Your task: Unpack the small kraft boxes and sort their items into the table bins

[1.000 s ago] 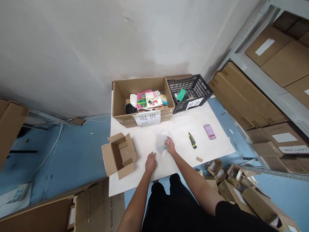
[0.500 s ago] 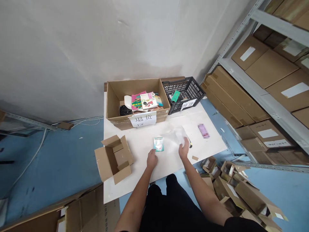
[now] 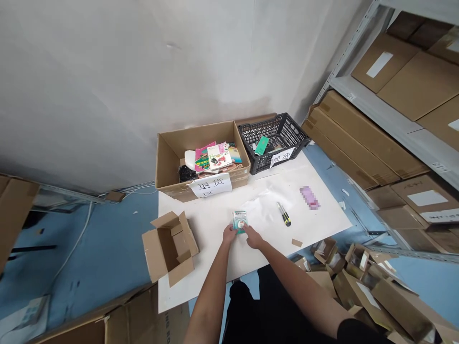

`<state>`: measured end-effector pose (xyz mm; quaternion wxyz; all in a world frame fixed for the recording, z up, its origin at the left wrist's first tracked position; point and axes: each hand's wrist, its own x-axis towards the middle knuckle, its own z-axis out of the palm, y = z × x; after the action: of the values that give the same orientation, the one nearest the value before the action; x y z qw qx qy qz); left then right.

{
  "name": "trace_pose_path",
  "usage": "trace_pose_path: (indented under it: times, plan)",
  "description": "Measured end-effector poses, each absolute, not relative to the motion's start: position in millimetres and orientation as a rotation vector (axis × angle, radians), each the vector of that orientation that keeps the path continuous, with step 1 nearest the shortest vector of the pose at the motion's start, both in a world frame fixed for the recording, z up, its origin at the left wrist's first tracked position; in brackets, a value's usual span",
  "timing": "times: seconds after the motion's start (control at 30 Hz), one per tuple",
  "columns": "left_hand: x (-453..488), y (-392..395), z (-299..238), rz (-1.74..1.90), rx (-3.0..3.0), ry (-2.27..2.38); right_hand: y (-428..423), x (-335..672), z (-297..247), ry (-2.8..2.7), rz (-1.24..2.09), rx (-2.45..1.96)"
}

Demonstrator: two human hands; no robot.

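A small green-and-white book [image 3: 240,219] is between my two hands near the middle of the white table [image 3: 215,267]. My left hand [image 3: 229,234] grips its lower left edge. The fingers of my right hand [image 3: 254,237] close on its lower right side, with the thumb toward the cover. Beyond the book lies a crumpled clear plastic bag [image 3: 267,197], apart from both hands. To the right of it rests a yellow-and-black utility knife [image 3: 284,214] with a silvery front end.
An open small carton [image 3: 171,247] stands at the left. Behind are a big cardboard box [image 3: 169,190] holding books and a black plastic crate [image 3: 255,166]. A blurred pink item [image 3: 309,198] and a cardboard scrap [image 3: 297,242] lie right. Shelving [image 3: 362,93] and loose cartons [image 3: 358,291] flank the table.
My right hand has let go of the clear plastic bag and moved left onto the book. The bag now lies on the table, and the utility knife shows fully. The view has shifted slightly.
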<state>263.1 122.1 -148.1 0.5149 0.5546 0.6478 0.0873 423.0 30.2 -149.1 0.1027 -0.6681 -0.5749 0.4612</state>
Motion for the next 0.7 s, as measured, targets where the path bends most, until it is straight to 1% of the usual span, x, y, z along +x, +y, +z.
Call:
trace_pose_path:
  times: [0.1, 0.2, 0.3, 0.43, 0.5, 0.6, 0.7]
  plan:
    - [276, 119, -128, 0.139, 1.382, 1.611, 31, 443, -140, -1.54, 1.354, -1.905]
    - [285, 120, -102, 0.132, 1.428, 1.669, 37, 469, -124, -1.242, 1.394, -1.867]
    - [289, 124, -73, 0.204, 1.433, 1.716, 44, 498, -103, -0.981, 1.523, -1.743]
    - [288, 124, -37, 0.366, 1.379, 1.696, 54, 521, -73, -0.83, 1.686, -1.607]
    - [290, 120, -18, 0.527, 1.247, 1.577, 62, 524, -55, -0.775, 1.704, -1.528]
    - [298, 114, 17, 0.781, 0.97, 1.263, 78, 527, -18, -0.725, 1.601, -1.268]
    - [309, 113, 61, 0.84, 0.968, 1.067, 94, 541, 30, -0.758, 1.515, -1.037]
